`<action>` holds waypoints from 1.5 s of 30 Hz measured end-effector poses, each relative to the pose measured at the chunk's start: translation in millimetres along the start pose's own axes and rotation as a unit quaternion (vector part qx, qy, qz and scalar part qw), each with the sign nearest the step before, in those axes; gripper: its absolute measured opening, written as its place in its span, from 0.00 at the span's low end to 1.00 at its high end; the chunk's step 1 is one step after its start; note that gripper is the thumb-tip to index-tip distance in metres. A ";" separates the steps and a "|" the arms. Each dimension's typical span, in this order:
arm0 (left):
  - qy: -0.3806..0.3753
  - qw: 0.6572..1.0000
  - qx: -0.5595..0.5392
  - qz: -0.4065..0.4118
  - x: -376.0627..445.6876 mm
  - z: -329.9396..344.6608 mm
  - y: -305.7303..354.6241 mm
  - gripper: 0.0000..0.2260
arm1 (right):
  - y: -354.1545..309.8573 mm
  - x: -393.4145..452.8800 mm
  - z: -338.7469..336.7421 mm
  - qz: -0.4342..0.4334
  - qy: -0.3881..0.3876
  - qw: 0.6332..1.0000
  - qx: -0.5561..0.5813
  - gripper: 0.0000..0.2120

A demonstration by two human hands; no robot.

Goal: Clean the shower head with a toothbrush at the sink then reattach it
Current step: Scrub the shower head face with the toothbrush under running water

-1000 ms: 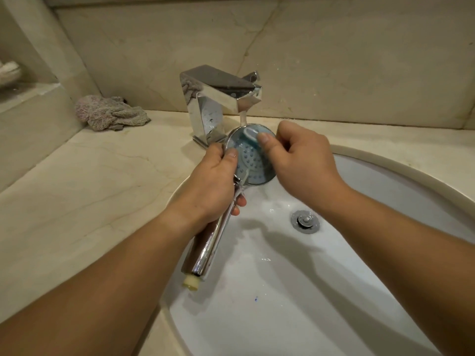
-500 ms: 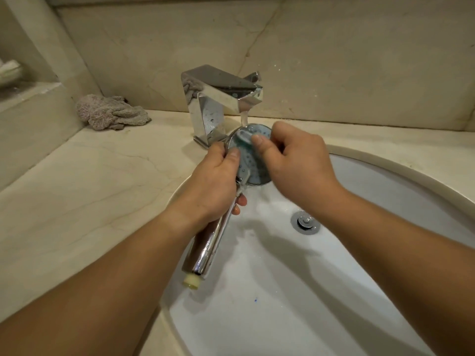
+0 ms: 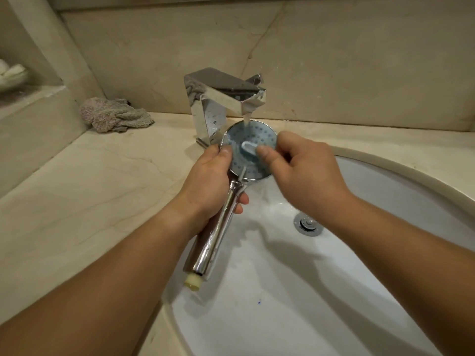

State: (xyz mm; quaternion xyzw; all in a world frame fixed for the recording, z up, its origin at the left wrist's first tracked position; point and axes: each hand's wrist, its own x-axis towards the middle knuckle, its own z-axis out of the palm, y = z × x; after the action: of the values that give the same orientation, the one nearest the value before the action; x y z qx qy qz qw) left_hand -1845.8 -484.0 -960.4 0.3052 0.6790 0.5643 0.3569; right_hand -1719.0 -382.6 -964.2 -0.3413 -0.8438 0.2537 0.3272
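— Head view: where is the shower head (image 3: 250, 140)?

— Over the far left part of the sink (image 3: 385, 191), just in front of the faucet (image 3: 223, 98). Its round blue face with rows of nozzles tilts up toward the camera, and the chrome handle runs down and back over the basin's left rim, ending in a cream threaded fitting.

— Who holds it?

— The left hand (image 3: 208, 183) is wrapped round the neck of the handle, thumb lying up against the left rim of the face, fingertips showing beyond the chrome on the far side.

— And the toothbrush (image 3: 248, 147)?

— Its pale head lies flat on the middle of the blue face. The right hand (image 3: 305, 173) pinches it, thumb tip just beside the brush head, the other fingers curled behind. A thin white shaft shows below the brush head, crossing the lower face; most of the handle is hidden.

— Is water running?

— Yes, a narrow stream falls from the faucet spout onto the upper edge of the face, and water pours off the lower right rim into the basin.

— Anything else around?

— A chrome drain (image 3: 307, 224) sits in the basin beneath the right wrist. A crumpled grey-pink cloth (image 3: 115, 115) lies on the beige stone counter (image 3: 90, 188) at its back left corner, well apart from the faucet.
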 end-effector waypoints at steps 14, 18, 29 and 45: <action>0.008 1.000 0.000 0.000 0.6 0.3 0.8 0.13 | 8.6 -2.3 -1.4 -0.017 -0.017 1.000 -0.005 0.19; 0.004 1.000 -0.021 -0.008 -0.3 -1.4 1.4 0.13 | 13.9 -0.8 -2.6 -0.019 0.006 1.000 0.008 0.19; -0.002 1.000 -0.016 -0.010 0.1 0.4 0.9 0.14 | 14.0 -0.8 -2.2 -0.029 0.001 1.000 -0.001 0.20; 0.014 0.999 -0.030 -0.010 2.7 -1.8 0.1 0.15 | 30.8 -3.3 -2.8 -0.053 0.020 0.998 0.024 0.19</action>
State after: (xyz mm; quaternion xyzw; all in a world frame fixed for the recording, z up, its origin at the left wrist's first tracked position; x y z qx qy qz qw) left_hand -1848.8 -482.7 -960.5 0.2800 0.6696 0.5851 0.3618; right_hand -1702.5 -364.8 -983.7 -0.2931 -0.8477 0.2493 0.3651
